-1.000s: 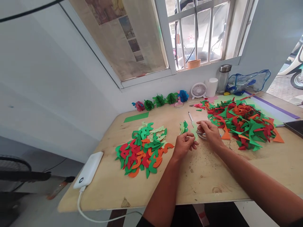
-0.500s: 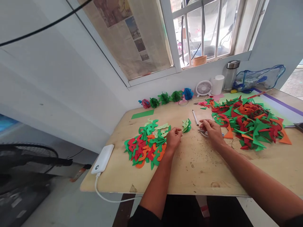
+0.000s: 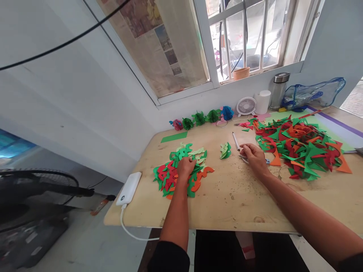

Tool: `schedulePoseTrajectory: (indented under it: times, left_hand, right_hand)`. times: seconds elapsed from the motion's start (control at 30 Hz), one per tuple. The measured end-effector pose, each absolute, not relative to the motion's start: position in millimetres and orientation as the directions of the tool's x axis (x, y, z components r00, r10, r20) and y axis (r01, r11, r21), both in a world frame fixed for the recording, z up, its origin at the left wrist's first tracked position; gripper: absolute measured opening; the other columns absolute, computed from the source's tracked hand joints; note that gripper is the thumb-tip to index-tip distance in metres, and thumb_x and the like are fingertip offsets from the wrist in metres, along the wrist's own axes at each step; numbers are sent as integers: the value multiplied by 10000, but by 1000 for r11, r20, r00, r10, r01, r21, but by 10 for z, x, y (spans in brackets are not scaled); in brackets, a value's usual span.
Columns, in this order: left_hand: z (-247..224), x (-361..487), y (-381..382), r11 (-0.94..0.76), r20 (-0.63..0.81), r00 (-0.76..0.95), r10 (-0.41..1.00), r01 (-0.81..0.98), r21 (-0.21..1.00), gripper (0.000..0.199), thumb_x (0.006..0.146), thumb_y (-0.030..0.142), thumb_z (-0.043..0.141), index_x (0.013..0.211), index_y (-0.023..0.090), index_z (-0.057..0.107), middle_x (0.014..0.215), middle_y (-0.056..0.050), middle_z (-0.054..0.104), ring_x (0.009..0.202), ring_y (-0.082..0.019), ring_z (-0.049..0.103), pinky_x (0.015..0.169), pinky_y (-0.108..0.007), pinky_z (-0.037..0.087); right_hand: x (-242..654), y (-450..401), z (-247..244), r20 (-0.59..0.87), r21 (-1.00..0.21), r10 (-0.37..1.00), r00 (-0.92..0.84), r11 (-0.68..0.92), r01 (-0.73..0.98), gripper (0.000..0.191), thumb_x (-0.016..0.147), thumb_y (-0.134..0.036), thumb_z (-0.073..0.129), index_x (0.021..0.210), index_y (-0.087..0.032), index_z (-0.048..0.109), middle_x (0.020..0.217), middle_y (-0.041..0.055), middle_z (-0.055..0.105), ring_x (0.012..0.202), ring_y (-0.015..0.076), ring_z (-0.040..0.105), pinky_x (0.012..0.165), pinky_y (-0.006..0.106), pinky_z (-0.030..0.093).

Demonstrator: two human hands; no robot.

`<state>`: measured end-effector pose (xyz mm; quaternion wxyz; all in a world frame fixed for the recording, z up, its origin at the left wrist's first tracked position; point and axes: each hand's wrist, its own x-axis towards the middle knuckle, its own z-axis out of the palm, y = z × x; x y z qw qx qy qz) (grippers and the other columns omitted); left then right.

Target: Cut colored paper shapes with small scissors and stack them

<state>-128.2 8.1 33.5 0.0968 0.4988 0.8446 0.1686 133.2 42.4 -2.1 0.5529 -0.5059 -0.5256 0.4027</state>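
Pressing into a heap of cut red, green and orange paper shapes (image 3: 170, 180), the left hand (image 3: 185, 168) was held with its fingers together, their tips buried among the pieces, and no grip could be made out. The heap was laid on a plywood table top (image 3: 227, 211), with a white power bank (image 3: 129, 188) and its cable just beside it at the near edge. The right hand (image 3: 255, 158) was kept further along the table, its fingers closed around a pair of small scissors (image 3: 244, 157), whose blue handle was seen past the knuckles. Between the hands, a small stack of green paper pieces (image 3: 225, 151) was left lying, and a white pen (image 3: 236, 141) was placed just beyond the right hand. A larger heap of red, green and orange paper scraps (image 3: 300, 151) was spread to the right. Along the far wall, a row of paper honeycomb balls (image 3: 200, 119) was lined up, followed by a small white fan (image 3: 246, 106) and a steel-capped glass bottle (image 3: 278, 90), below a window partly covered with newspaper (image 3: 159, 41).
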Motion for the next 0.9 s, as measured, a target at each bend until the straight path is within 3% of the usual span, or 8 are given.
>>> schedulePoseTrajectory:
  times: [0.23, 0.43, 0.57, 0.7, 0.9]
  left_hand:
    - [411, -1072, -148, 400, 57, -456, 888, 828, 394, 216, 787, 344, 538, 650, 209, 634, 635, -32, 654, 678, -192, 590, 568, -254, 310]
    - [380, -552, -293, 267, 132, -354, 926, 859, 436, 219, 824, 338, 524, 670, 204, 605, 656, -37, 658, 646, -187, 589, 557, -261, 279]
    - [323, -172, -312, 127, 236, -227, 945, 919, 374, 152, 841, 294, 520, 765, 204, 615, 713, -55, 671, 707, -198, 613, 581, -268, 290]
    - [249, 75, -290, -5, 288, -69, 955, 968, 249, 123, 851, 231, 507, 822, 191, 620, 741, -77, 666, 757, -217, 617, 611, -285, 308]
    - [131, 196, -249, -141, 335, 75, 939, 974, 178, 155, 872, 186, 469, 828, 177, 618, 750, -93, 655, 759, -221, 604, 627, -304, 324]
  right_hand:
    - [1309, 380, 0, 199, -977, 978, 65, 194, 85, 358, 795, -484, 522, 876, -163, 658, 657, 38, 634, 644, 171, 572, 605, 288, 449]
    - [1262, 324, 51, 216, -972, 967, -132, 226, 60, 324, 791, -476, 545, 794, -175, 664, 664, 37, 654, 576, 141, 539, 531, 260, 422]
    - [1228, 299, 54, 85, -996, 959, -271, 70, -62, 378, 778, -517, 557, 866, -166, 663, 760, 42, 686, 457, 85, 481, 399, 221, 342]
    - [1228, 304, 34, -23, -980, 946, -325, -86, -179, 401, 769, -515, 580, 961, -166, 623, 766, 15, 662, 413, 55, 457, 365, 201, 300]
    - [1264, 356, 3, -46, -968, 961, -273, -111, -227, 314, 695, -386, 650, 911, -164, 603, 695, -19, 634, 403, 41, 411, 370, 191, 280]
